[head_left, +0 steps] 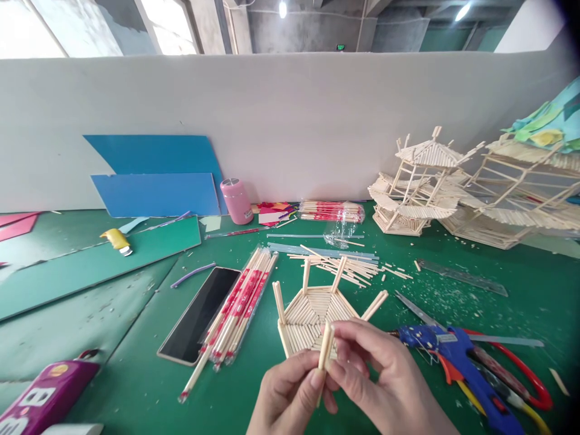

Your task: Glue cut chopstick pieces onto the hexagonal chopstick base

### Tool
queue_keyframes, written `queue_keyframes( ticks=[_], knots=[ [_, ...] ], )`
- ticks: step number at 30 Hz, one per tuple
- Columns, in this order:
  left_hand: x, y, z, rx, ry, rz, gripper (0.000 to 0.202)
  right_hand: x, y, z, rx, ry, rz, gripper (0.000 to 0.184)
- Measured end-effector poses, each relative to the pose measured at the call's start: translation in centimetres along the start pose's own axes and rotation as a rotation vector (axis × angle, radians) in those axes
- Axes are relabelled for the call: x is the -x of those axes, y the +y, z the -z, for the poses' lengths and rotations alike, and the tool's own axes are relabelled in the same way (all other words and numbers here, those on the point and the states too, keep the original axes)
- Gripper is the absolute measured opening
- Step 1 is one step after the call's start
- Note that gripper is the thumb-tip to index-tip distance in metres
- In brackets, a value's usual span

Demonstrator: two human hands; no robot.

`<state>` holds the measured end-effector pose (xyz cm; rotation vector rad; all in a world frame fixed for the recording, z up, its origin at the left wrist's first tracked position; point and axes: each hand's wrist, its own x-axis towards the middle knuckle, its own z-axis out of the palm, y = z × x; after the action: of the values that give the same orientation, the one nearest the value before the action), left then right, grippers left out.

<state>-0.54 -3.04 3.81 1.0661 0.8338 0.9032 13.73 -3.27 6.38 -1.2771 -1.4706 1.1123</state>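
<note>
Both my hands meet low in the middle of the view over a green mat. My left hand [290, 393] and my right hand [383, 374] pinch a short pair of pale wooden sticks [325, 345] held upright between the fingertips. Just behind them lies a hexagonal stick base [312, 311] with several short posts standing up from its corners. The held sticks overlap its near edge.
A blue glue gun [457, 356] and red-handled scissors [521, 368] lie right of my hands. Wrapped chopsticks [238, 308] and a dark phone [199, 314] lie left. Loose sticks [344, 266], a pink bottle [236, 201], blue boards [156, 193] and finished stick pavilions [421, 181] sit farther back.
</note>
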Motion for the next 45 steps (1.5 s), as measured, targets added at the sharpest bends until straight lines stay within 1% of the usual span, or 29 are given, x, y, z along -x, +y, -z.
queue_keyframes(
  ticks=[2,3,5,8,11,13,16,20,23,30,32,34,37,40,43,45],
  knots=[
    [-0.1,0.2,-0.2,0.026,-0.053,0.055,0.026,-0.2,-0.2,0.0,-0.193,-0.123,-0.105,0.018],
    [-0.2,0.3,-0.3,0.053,-0.059,0.091,0.027,-0.4,-0.3,0.0,-0.267,-0.175,-0.136,0.019],
    [-0.3,0.5,-0.5,0.099,-0.103,0.190,0.028,-0.7,-0.2,0.2,-0.314,-0.215,-0.161,0.022],
    [-0.6,0.7,-0.6,0.201,-0.104,0.288,0.028,-1.3,0.3,0.3,-0.222,-0.153,-0.161,0.025],
    [-0.9,0.8,-0.7,0.220,-0.095,0.322,0.029,-1.8,1.0,0.1,-0.116,-0.051,-0.153,0.025],
    [-1.1,0.8,-0.8,0.161,-0.086,0.308,0.029,-2.1,1.3,0.0,-0.069,-0.003,-0.153,0.024],
    [-1.4,0.7,-1.0,-0.001,-0.076,0.255,0.025,-2.3,1.5,-0.2,-0.032,0.040,-0.170,0.025],
    [-1.7,0.4,-1.2,-0.156,-0.038,0.202,0.025,-2.4,1.6,-0.5,-0.070,0.047,-0.218,0.024],
    [-1.7,0.3,-1.3,-0.205,-0.023,0.182,0.028,-2.5,1.6,-0.7,-0.061,0.063,-0.194,0.023],
    [-1.6,0.5,-1.3,-0.250,-0.054,0.167,0.028,-2.6,1.8,-0.7,-0.033,0.077,-0.168,0.021],
    [-1.6,0.6,-1.3,-0.261,-0.054,0.174,0.028,-2.6,1.9,-0.6,-0.079,0.059,-0.172,0.023],
    [-1.6,0.7,-1.2,-0.258,-0.058,0.176,0.028,-2.5,2.0,-0.5,-0.180,0.011,-0.171,0.024],
    [-1.7,0.7,-1.1,-0.219,-0.075,0.178,0.026,-2.2,2.3,-0.2,-0.376,-0.137,-0.190,0.020],
    [-1.7,0.6,-1.0,-0.141,-0.122,0.186,0.025,-1.9,2.5,0.3,-0.474,-0.246,-0.193,0.017],
    [-1.5,0.4,-0.8,-0.047,-0.194,0.190,0.027,-1.6,2.6,0.6,-0.462,-0.254,-0.158,0.016],
    [-1.4,0.3,-0.7,0.009,-0.232,0.194,0.029,-1.5,2.6,0.6,-0.417,-0.221,-0.135,0.020]
  ],
)
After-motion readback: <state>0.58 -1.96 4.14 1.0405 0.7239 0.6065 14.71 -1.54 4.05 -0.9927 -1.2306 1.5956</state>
